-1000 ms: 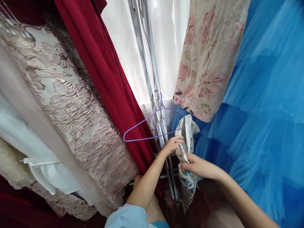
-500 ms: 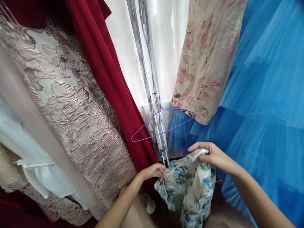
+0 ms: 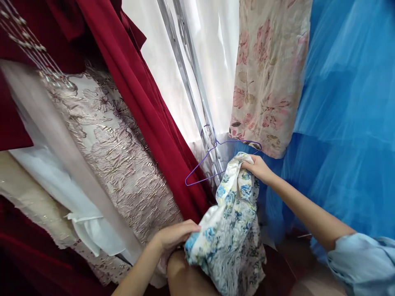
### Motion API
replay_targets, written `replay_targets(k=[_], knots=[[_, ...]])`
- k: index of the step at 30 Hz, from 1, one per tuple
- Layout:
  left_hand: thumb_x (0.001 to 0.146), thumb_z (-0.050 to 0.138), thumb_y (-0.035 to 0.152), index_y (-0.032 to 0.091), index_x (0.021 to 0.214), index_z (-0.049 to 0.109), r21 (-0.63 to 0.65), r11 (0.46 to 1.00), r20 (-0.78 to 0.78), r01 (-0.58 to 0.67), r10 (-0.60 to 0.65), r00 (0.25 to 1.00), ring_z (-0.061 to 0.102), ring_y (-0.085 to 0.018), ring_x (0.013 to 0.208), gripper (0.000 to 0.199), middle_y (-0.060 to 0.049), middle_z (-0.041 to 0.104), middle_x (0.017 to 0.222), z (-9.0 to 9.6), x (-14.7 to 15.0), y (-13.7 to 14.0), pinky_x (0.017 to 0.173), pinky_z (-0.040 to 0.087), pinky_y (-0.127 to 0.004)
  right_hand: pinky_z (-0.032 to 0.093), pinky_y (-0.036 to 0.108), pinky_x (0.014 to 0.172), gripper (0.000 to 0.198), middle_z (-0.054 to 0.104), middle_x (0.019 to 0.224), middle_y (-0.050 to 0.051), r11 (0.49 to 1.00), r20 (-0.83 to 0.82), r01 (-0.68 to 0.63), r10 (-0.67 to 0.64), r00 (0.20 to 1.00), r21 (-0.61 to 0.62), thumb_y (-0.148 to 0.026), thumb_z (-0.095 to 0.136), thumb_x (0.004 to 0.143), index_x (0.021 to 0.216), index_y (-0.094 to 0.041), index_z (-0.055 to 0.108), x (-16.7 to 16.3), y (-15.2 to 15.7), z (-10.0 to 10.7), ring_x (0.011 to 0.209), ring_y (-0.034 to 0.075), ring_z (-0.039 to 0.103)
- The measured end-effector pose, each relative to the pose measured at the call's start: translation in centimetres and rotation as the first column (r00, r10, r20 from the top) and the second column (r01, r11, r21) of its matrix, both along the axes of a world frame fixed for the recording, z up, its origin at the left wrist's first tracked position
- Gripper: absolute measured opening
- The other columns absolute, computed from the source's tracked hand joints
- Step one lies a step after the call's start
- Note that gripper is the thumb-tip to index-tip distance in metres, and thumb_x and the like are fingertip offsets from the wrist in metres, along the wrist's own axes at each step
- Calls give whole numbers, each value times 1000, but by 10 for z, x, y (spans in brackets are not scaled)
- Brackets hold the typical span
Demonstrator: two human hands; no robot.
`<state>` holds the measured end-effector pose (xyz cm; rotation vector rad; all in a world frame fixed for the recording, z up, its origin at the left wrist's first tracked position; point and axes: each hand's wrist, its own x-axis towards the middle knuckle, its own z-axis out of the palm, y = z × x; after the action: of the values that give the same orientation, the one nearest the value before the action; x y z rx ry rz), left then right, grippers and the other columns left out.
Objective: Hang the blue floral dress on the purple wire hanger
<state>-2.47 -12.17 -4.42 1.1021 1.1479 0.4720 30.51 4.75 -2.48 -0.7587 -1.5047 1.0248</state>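
A white garment with blue and yellow flowers (image 3: pixel 231 230) hangs between my two hands. Its upper edge is gripped by my right hand (image 3: pixel 256 167), fingers closed on the cloth. Lower down, my left hand (image 3: pixel 177 234) holds the garment's left side; some of its fingers are hidden behind the fabric. Just behind the garment's top, a thin purple hanger (image 3: pixel 200 181) hangs with nothing on it, its right part partly covered by the cloth and my right hand.
A metal rack (image 3: pixel 185 74) runs down the middle before a white curtain (image 3: pixel 222 49). Dark red cloth (image 3: pixel 148 111) and a pinkish embossed dress (image 3: pixel 123 164) hang left. A beige floral garment (image 3: pixel 268 90) and a blue tulle dress (image 3: pixel 348 102) hang right.
My right hand has lifted the garment's upper edge up and left, in front of the hanger. The cloth now hangs longer and more spread out; my left hand has shifted slightly left and down.
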Motion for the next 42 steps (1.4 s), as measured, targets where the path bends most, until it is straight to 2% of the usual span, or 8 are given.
replay_targets(k=[7,11,16,20,25,31,36,42], knots=[[76,71,54,13,76,69,116,960,270,-255,217,938,62,-20,77,41,-6,66,72,-5,25,-10,76,45,-29,53,33,86,39,75,100,5,1000,-20,1,-2,1000,-21,-27,65,72,108,-15,70,3,-2,-11,93,24,69],[71,72,29,16,91,64,409,911,11,-51,51,999,62,-20,80,25,-2,66,81,28,5,8,71,44,-26,53,32,86,37,74,102,5,997,98,49,-54,994,56,-31,60,77,111,-17,68,1,13,-23,95,22,67],[75,53,16,19,88,62,730,597,-595,333,314,740,61,-21,83,17,-1,66,85,57,-39,39,78,43,-30,50,30,70,17,72,77,1,985,323,52,-103,941,165,-31,60,78,78,-17,70,-4,22,-37,75,22,64],[80,49,22,21,82,63,782,365,-611,506,612,503,61,-26,94,14,-4,69,92,76,-58,52,90,42,-36,46,28,68,16,73,78,2,978,321,84,-144,936,193,-32,66,77,78,-17,71,-4,12,-39,76,23,65],[88,41,24,23,98,59,845,404,-531,349,569,628,63,-21,92,21,-1,68,100,88,-41,69,82,47,-31,44,25,62,10,71,73,1,993,249,25,-53,967,113,-24,65,73,75,-16,70,-7,-4,-38,68,19,62],[84,41,17,21,89,54,969,176,-244,172,617,748,56,-22,107,15,-8,58,107,79,-5,118,98,43,-36,42,23,56,18,70,70,1,999,175,-48,46,983,5,-16,60,68,81,-14,73,-19,-22,-44,61,15,58],[83,48,19,21,94,58,978,176,-189,108,551,813,58,-18,90,15,-4,61,103,82,34,126,82,46,-28,45,24,60,17,73,75,3,998,168,-66,62,984,20,-16,62,69,81,-14,74,-15,-39,-34,67,17,63],[86,47,21,19,84,66,980,169,-188,105,609,771,60,-17,77,19,0,66,81,81,54,115,73,45,-26,51,34,81,32,74,105,8,857,5,463,-476,879,228,-22,61,78,108,-18,73,39,-39,-10,91,25,67]])
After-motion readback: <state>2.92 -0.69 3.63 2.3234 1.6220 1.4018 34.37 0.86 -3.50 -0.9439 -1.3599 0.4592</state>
